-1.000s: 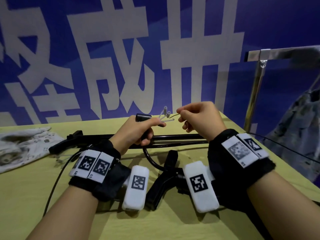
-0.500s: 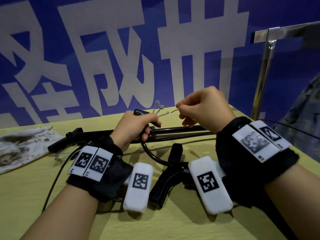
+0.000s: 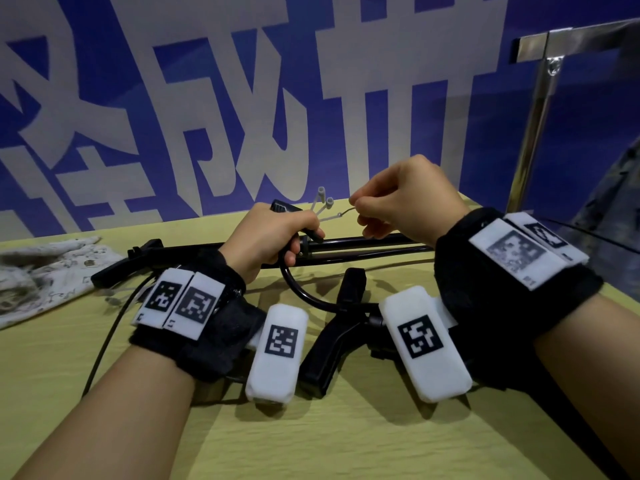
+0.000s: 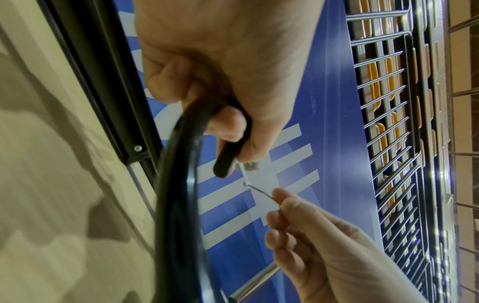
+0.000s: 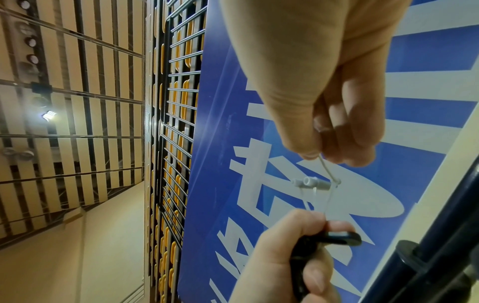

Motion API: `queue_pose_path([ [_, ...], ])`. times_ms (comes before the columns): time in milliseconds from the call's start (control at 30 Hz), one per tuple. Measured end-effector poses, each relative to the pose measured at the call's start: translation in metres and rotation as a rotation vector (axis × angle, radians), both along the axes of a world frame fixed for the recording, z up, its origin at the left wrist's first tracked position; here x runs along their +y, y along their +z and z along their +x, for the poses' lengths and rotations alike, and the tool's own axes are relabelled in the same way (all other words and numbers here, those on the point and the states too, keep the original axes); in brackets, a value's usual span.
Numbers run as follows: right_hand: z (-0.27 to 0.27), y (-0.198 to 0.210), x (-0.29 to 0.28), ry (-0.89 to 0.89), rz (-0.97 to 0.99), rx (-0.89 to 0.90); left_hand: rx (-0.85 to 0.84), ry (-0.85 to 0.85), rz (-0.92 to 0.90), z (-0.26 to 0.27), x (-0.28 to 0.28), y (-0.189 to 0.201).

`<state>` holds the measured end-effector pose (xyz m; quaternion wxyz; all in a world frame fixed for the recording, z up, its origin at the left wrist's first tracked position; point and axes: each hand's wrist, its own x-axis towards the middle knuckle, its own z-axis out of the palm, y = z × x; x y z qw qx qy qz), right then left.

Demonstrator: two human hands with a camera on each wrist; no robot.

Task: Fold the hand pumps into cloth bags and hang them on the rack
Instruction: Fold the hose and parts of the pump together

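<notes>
hose point(image 3: 304, 292) end sits in my left hand point(image 3: 266, 237), fingers curled round the black nozzle point(image 3: 294, 216) a little above centre of the head view, with the small white adapters point(image 3: 323, 202) sticking up out of that fist. my right hand point(image 3: 405, 199) pinches the thin wire point(image 3: 341, 213) that ties those adapters on, thumb and forefinger pressed together at its tip, the other fingers tucked in.

to do this well, i judge i should keep the left grip firm so the nozzle cannot twist, and work the wire with small pulls; it looks springy and could slip out of the pinch. the adapters dangle loose, so i want them gathered against the nozzle before anything goes near a bag.

pump point(image 3: 346, 245) itself lies flat on the yellow table point(image 3: 346, 445), its long axis running left to right across the middle of the frame, behind both hands. which end is handle and which is base i cannot tell surely; a black fitting point(image 3: 145, 247) shows at its left end. the hose curves down from my left fist toward the black foot piece point(image 3: 332, 341) in the lower centre. cloth bag point(image 3: 38, 271) lies crumpled at the left edge, well apart from the pump. rack point(image 3: 540, 109) stands at the upper right.
</notes>
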<state>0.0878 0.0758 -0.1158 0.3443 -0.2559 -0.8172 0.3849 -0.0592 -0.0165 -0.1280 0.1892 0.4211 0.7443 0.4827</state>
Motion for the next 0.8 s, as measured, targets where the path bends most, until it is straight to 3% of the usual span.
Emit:
queue_pose_path([
  [300,-0.0009,-0.0003,-0.0011,0.06,0.018,-0.105,0.04,-0.115,0.03,0.0043,-0.0021,0.0024],
  [800,-0.0021,0.0034,-0.0089,0.146,-0.222,-0.182,0.065,-0.205,-0.026,0.0027,-0.0022,0.0005],
])
